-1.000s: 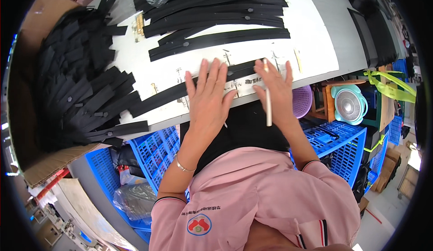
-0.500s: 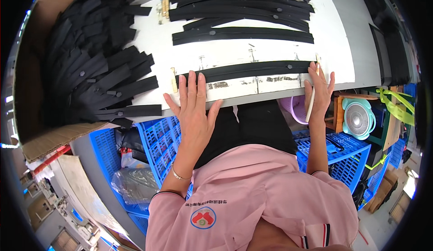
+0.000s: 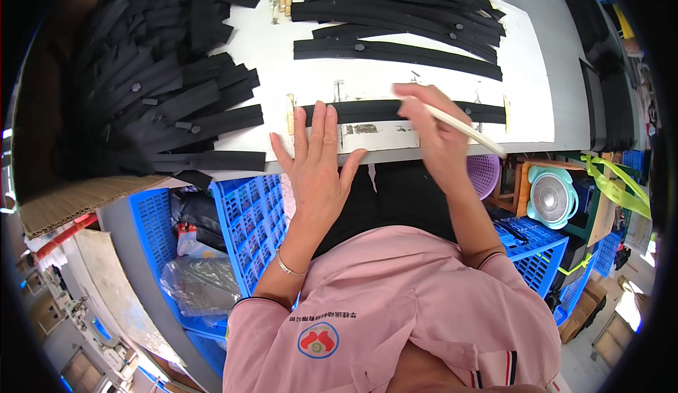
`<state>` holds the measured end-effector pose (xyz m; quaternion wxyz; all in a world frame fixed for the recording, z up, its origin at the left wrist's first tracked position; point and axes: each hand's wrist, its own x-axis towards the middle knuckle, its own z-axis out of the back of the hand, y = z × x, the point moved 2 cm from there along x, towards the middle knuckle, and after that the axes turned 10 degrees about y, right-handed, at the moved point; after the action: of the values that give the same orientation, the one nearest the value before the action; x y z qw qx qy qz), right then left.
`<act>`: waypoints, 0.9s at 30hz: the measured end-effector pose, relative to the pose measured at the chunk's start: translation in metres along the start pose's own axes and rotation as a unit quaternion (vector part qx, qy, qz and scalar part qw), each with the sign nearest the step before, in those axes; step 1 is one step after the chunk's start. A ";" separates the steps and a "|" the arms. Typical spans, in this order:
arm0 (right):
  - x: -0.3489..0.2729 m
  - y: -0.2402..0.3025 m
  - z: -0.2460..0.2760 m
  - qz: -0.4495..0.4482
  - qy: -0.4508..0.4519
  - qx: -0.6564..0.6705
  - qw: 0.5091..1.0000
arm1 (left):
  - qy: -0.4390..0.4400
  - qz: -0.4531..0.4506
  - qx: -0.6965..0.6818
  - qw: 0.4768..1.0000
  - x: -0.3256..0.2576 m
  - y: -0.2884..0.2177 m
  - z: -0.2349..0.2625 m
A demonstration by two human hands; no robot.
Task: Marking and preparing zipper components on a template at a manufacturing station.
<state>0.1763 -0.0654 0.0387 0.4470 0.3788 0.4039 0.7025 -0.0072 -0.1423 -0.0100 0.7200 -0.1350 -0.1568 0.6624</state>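
A black zipper (image 3: 371, 112) lies straight across the white board (image 3: 530, 68) near the table's front edge, its slider toward the right end. My left hand (image 3: 314, 170) rests flat on its left end, fingers stretched out and slightly spread. Over the zipper's middle is my right hand (image 3: 441, 142), its fingertips smeared by motion, closed around a white pencil-like marker (image 3: 474, 134). The marker's long end slants down to the right. Whether its tip touches the zipper cannot be made out. Tan strips (image 3: 290, 115) are fixed on the board by both zipper ends.
More black zippers (image 3: 395, 4) lie in a layered stack at the board's far side. On the left, a cardboard box (image 3: 85, 206) holds a big heap of zippers (image 3: 152, 75) spilling over the board. Blue crates (image 3: 251, 223) and a teal fan (image 3: 553, 197) stand below the table.
My right hand has moved left with the marker, from the zipper's right end to above its middle. My left hand stays on the left end. The whole view has shifted slightly.
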 end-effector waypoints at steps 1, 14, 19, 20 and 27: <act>0.006 -0.002 -0.015 -0.011 0.014 0.050 0.999 | -0.002 0.001 -0.006 1.000 0.000 0.000 -0.001; 0.025 -0.027 -0.059 0.024 0.062 0.038 0.997 | 0.002 0.008 -0.022 1.000 0.000 -0.003 0.002; 0.025 -0.025 -0.060 0.035 0.058 0.011 0.998 | 0.001 0.003 -0.025 1.000 0.000 -0.002 0.002; 0.024 -0.026 -0.060 0.031 0.049 0.029 0.998 | 0.001 0.003 -0.025 1.000 0.000 -0.002 0.002; 0.019 -0.025 -0.052 -0.021 0.130 0.011 0.991 | 0.004 0.004 -0.024 1.000 0.000 -0.002 0.003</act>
<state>0.1315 -0.0533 -0.0007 0.4010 0.2807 0.4743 0.7317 -0.0064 -0.1422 -0.0064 0.7145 -0.1553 -0.1696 0.6607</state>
